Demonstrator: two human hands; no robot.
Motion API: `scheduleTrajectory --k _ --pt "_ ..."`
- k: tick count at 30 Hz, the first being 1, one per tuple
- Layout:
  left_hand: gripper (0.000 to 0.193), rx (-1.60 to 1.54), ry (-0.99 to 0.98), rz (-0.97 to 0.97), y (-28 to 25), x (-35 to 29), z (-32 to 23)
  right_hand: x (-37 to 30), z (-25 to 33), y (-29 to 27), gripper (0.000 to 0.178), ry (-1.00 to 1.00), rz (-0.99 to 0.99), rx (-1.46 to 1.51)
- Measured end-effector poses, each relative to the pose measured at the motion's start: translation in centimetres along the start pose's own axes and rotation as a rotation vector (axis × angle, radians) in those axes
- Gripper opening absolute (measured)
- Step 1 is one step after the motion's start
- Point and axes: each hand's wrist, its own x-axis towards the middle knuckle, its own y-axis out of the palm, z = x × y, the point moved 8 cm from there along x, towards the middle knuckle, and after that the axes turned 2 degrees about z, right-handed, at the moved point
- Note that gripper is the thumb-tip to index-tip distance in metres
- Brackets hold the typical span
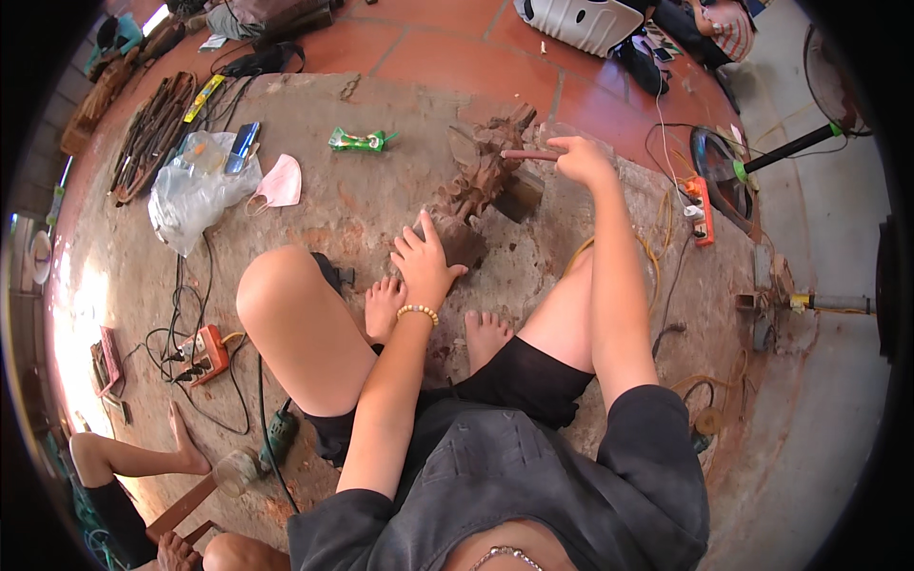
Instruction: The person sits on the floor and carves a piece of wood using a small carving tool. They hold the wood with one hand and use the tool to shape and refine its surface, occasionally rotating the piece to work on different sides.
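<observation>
A carved brown wood piece [473, 186] with a knobbly, branching surface lies slantwise on the worn floor in front of my feet. My left hand [427, 262], a beaded bracelet at its wrist, has its fingers spread over the near end of the carving. Whether the whole palm presses on it is hard to see. Over the far right side, my right hand [586, 162] grips a thin reddish-brown stick [529, 155]. The stick points left, its tip at the carving; I cannot tell whether they touch. A dark block [520, 197] sits under or against the carving's right side.
Left lie a green packet [359, 140], pink mask [279, 183], plastic bag [195, 195] and a roll of slim tools [152, 138]. Orange power strips [202, 354] with cords are on both sides. A green power tool [278, 433] is by another person's leg [143, 455]. A fan [728, 171] stands right.
</observation>
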Motion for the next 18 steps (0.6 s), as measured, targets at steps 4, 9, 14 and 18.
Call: scheduleTrajectory --k 4,9,14,18 --pt "0.114 -0.023 -0.005 -0.007 0.0 0.0 -0.1 -0.4 0.0 -0.8 0.04 -0.044 -0.262 0.209" --pt "0.114 -0.041 -0.038 0.055 0.3 -0.1 0.7 -4.8 3.7 2.8 0.037 0.127 -0.462 0.265" --pt "0.108 -0.156 -0.095 0.262 1.0 0.7 1.2 -8.2 5.7 12.7 0.043 0.012 0.003 -0.011" --pt "0.103 -0.144 -0.17 0.251 1.1 1.0 1.3 -10.7 5.2 11.3 0.044 0.085 -0.004 0.086"
